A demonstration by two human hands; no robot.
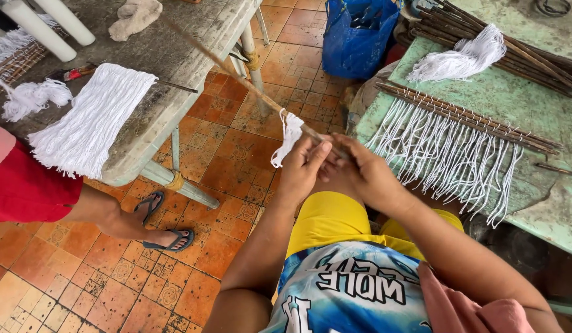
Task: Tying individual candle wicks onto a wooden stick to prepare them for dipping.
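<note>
A long thin brown stick [236, 73] runs from the upper left down to my hands. A small bunch of white cord strands [288, 137] hangs from it just left of my fingers. My left hand [302, 168] pinches the stick and the cord near the knot. My right hand [363, 174] grips the stick's near end, fingers closed around it. Both hands meet above my lap, over yellow shorts [335, 219].
A green table [545, 203] at right carries sticks with white cord fringe [452, 151], a loose cord bundle [461, 58] and spare sticks [514, 49]. A grey bench [156, 55] at left holds a white fringe [91, 120]. Another person's leg [116, 219] and a blue bag [357, 37] are nearby.
</note>
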